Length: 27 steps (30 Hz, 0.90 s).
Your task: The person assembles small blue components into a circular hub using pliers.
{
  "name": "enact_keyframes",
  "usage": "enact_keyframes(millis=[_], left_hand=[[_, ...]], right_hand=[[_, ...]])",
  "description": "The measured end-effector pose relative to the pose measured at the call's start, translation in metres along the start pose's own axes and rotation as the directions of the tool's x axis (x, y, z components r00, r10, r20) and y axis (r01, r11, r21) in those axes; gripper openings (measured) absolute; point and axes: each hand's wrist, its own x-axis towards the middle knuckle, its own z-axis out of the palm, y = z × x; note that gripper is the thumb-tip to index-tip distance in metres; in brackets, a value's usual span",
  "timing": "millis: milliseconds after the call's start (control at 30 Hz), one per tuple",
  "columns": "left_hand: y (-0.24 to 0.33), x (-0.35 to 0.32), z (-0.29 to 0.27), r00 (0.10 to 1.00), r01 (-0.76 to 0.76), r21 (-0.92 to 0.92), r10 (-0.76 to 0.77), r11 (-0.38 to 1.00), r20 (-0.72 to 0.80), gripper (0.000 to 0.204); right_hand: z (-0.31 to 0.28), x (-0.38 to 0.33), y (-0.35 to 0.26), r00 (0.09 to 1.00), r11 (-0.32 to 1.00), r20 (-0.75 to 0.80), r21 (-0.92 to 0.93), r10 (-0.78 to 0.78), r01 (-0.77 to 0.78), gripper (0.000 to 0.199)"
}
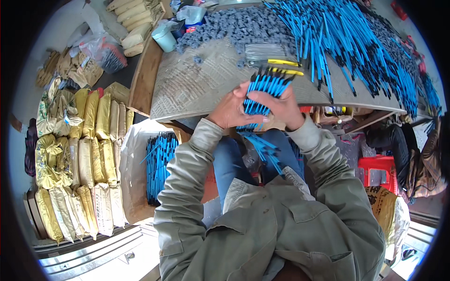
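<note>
Left hand (232, 110) and right hand (284, 107) grip a bundle of blue sticks (265, 83).
Held at near edge of table (201, 80); yellow strips (287, 71) just beyond, grey pieces (229, 24) heaped farther off, loose stick pile (340, 40) far right.

Print on pale packet (103, 210), characters on golden sack (382, 202)

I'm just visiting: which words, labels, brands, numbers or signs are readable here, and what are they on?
Nothing is clear enough to quote.
White package, bottom row of the left stack: printed marks, too small to read.
Gold package, lower right: dark printed characters, not clear enough to quote.
Pale bag, upper left of that stack: green print, too blurred.
Held blue sticks: no lettering that I can make out.
</note>
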Motion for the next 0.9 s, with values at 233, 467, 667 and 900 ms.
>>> enact_keyframes(millis=[233, 467, 667, 900], left_hand=[[0.051, -0.018, 0.103, 0.985, 0.077, -0.765, -0.169, 0.639, -0.041, 0.038], [-0.003, -0.072, 0.180, 0.895, 0.402, -0.828, -0.360, 0.390, 0.265, 0.025], [-0.014, -0.009, 0.049, 0.706, 0.287, -0.622, -0.600, 0.729, -0.377, 0.021], [-0.078, 0.064, -0.011, 0.915, 0.306, 0.363, -0.167, 0.880, -0.368, 0.024]], right_hand=[[-0.021, -0.062, -0.064, 0.997, 0.994, 0.001, -0.084, 0.073, -0.072, 0.023], [-0.039, -0.095, -0.015, 0.877, 0.831, -0.071, 0.365, 0.474, -0.420, 0.022], [-0.045, -0.093, -0.011, 0.864, 0.807, -0.036, 0.378, 0.502, -0.453, 0.027], [-0.042, -0.090, -0.013, 0.838, 0.782, 0.003, 0.358, 0.545, -0.510, 0.025]])
